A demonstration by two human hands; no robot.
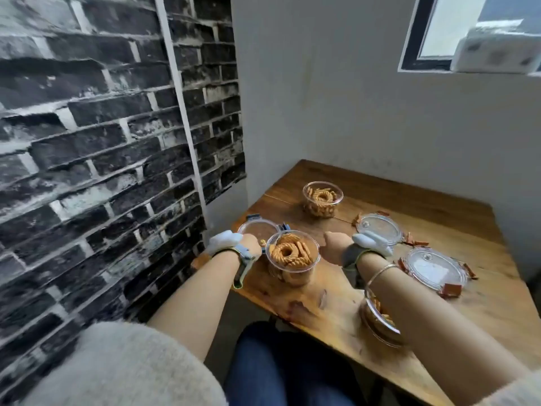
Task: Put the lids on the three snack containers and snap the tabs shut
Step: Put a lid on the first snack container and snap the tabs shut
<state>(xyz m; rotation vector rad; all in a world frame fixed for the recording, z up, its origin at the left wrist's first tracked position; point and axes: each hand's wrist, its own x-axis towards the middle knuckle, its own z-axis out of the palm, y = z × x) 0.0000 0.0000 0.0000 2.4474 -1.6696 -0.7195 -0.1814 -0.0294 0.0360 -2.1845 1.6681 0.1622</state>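
Observation:
Three clear round snack containers with ring-shaped snacks stand on the wooden table [322,303], all without lids. The middle container [292,259] is between my hands, the far container [322,199] is behind it, and the near container [377,317] is half hidden under my right forearm. A lid with blue tabs [259,228] lies at the table's left edge. My left hand [248,244] rests against its near rim, fingers hidden. My right hand [336,244] is curled just right of the middle container, with nothing seen in it. Two lids with brown tabs [379,230] [436,268] lie on the right.
The table fits into a corner: a dark brick-pattern wall [102,142] on the left and a white wall [366,112] behind. A window [468,30] is at the upper right. The table's front edge runs diagonally above my knees [278,370].

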